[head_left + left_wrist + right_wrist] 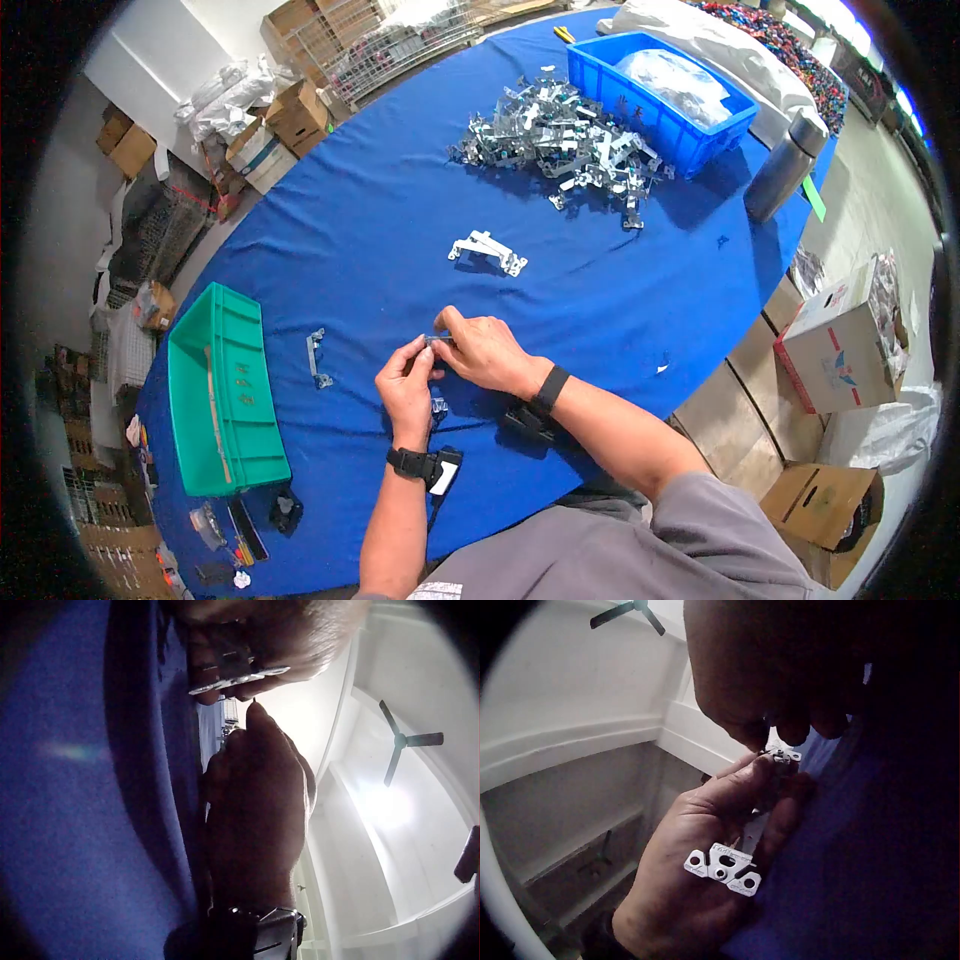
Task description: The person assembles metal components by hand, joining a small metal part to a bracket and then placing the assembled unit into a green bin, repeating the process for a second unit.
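Close together over the blue cloth, both hands work on one small metal bracket [724, 868]. The left hand [403, 392] grips it between thumb and fingers, and one flanged end with round holes lies by its palm in the right wrist view. At the bracket's far end, the right hand's [488, 352] thumb and fingers pinch it and partly hide it. In the left wrist view a holed metal end [240, 679] shows beneath the right hand. Ahead of the hands lies a pair of pale brackets [487, 250]; another single bracket [318, 358] lies to the left.
A large heap of metal brackets [560, 140] lies at the back beside a blue bin [650, 105] holding a plastic bag. A steel bottle [788, 165] stands at the right edge. A green bin [262, 420] is at the left, with small tools [245, 530] in front.
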A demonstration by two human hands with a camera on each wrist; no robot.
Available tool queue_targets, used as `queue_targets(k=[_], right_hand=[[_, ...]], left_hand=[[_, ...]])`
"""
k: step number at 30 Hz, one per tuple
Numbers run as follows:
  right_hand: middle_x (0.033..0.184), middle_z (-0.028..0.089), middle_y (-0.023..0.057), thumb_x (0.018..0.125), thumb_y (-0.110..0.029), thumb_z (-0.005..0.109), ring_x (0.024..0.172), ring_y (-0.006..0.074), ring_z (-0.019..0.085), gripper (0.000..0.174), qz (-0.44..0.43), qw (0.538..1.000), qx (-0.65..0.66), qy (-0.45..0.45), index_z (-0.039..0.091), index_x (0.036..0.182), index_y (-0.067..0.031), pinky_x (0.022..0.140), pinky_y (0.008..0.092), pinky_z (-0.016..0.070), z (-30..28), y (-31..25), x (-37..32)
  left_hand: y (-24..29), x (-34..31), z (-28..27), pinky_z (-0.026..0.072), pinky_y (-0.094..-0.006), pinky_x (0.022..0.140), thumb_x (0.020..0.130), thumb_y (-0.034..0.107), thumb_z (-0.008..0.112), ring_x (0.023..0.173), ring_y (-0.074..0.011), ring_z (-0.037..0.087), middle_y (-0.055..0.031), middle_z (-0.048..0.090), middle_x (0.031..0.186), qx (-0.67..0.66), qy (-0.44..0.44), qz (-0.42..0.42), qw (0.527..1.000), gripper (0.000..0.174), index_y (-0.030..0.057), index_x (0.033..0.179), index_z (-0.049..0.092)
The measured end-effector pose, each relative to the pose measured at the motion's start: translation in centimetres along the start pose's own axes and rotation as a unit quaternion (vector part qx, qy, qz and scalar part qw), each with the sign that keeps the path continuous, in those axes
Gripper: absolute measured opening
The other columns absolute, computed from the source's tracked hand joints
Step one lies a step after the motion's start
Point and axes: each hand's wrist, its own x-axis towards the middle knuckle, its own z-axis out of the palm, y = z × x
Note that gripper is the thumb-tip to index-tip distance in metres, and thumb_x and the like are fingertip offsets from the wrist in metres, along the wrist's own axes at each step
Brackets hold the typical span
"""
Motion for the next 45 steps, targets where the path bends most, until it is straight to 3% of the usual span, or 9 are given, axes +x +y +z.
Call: queue_targets(k=[3,7,10,16,22,32,34,42,45], right_hand=[[0.067,0.064,0.0204,0.096,-0.030,0.056,0.066,0.0429,0.064,0.028,0.034,0.995,-0.053,-0.073,0.052,0.096,-0.0020,0.057,0.0532,0.0484,-0.22,0.16,0.25],[0.068,0.064,0.0199,0.095,-0.028,0.056,0.067,0.0432,0.064,0.027,0.040,0.994,-0.074,-0.072,0.050,0.100,-0.0021,0.058,0.0529,0.0487,0.10,0.36,-0.10],[0.067,0.063,0.0203,0.097,-0.028,0.054,0.065,0.0420,0.064,0.026,0.007,1.000,-0.003,0.002,0.051,0.092,-0.0030,0.056,0.0526,0.0482,0.14,0.00,0.10],[0.071,0.065,0.0213,0.096,-0.029,0.055,0.067,0.0422,0.064,0.026,0.035,0.994,-0.074,-0.072,0.053,0.098,-0.0027,0.057,0.0540,0.0479,0.05,0.71,0.19],[0.069,0.065,0.0208,0.095,-0.028,0.057,0.066,0.0420,0.064,0.026,0.005,1.000,0.014,-0.006,0.054,0.094,-0.0028,0.056,0.0537,0.0480,-0.12,-0.11,0.04],[0.067,0.064,0.0194,0.094,-0.029,0.059,0.066,0.0426,0.064,0.026,0.028,0.995,-0.079,-0.055,0.052,0.097,-0.0035,0.056,0.0531,0.0484,-0.10,0.34,0.38],[0.066,0.063,0.0195,0.096,-0.028,0.056,0.066,0.0427,0.064,0.025,0.009,1.000,-0.010,-0.015,0.051,0.094,-0.0040,0.056,0.0534,0.0478,-0.14,-0.20,0.13],[0.069,0.064,0.0200,0.096,-0.026,0.055,0.067,0.0424,0.064,0.023,0.028,0.995,-0.069,-0.070,0.050,0.099,-0.0030,0.055,0.0533,0.0472,-0.21,0.28,0.31],[0.069,0.064,0.0201,0.096,-0.026,0.055,0.067,0.0423,0.064,0.024,0.007,0.999,-0.029,-0.027,0.050,0.099,-0.0028,0.056,0.0532,0.0473,-0.02,0.10,-0.19]], left_hand=[[0.57,0.27,0.21,0.0585,-0.0256,0.063,0.092,0.001,0.061,0.084,-0.0144,0.069,-0.0106,0.070,0.099,-0.008,0.012,-0.009,1.000,0.021,-0.0044,0.111,0.068],[0.54,-0.06,0.22,0.0588,-0.0258,0.063,0.092,0.002,0.061,0.084,-0.0149,0.069,-0.0105,0.070,0.098,0.014,0.003,-0.015,1.000,0.020,-0.0044,0.110,0.068],[0.30,0.25,0.18,0.0583,-0.0258,0.063,0.092,0.000,0.062,0.085,-0.0156,0.069,-0.0106,0.070,0.098,0.008,0.012,-0.011,1.000,0.020,-0.0042,0.111,0.068],[0.58,-0.04,0.32,0.0575,-0.0256,0.062,0.092,0.002,0.062,0.084,-0.0155,0.069,-0.0100,0.071,0.097,0.009,0.005,-0.011,1.000,0.020,-0.0040,0.110,0.068],[0.03,0.19,0.03,0.0575,-0.0246,0.063,0.091,0.001,0.062,0.082,-0.0140,0.068,-0.0103,0.070,0.098,-0.008,0.003,0.002,1.000,0.021,-0.0048,0.111,0.067],[0.35,0.25,0.25,0.0569,-0.0248,0.062,0.092,0.003,0.062,0.080,-0.0145,0.069,-0.0097,0.071,0.096,0.021,0.004,-0.003,1.000,0.020,-0.0043,0.110,0.067],[0.28,0.46,0.15,0.0572,-0.0251,0.062,0.092,0.002,0.062,0.080,-0.0143,0.068,-0.0095,0.071,0.096,0.018,0.010,0.001,1.000,0.020,-0.0044,0.110,0.068],[0.62,0.28,0.21,0.0578,-0.0252,0.062,0.091,0.001,0.063,0.083,-0.0152,0.069,-0.0097,0.071,0.097,0.008,0.006,-0.007,1.000,0.020,-0.0047,0.110,0.068],[0.26,0.07,0.11,0.0577,-0.0251,0.062,0.091,0.000,0.062,0.083,-0.0150,0.069,-0.0101,0.070,0.097,0.008,-0.003,-0.006,1.000,0.020,-0.0047,0.110,0.068]])
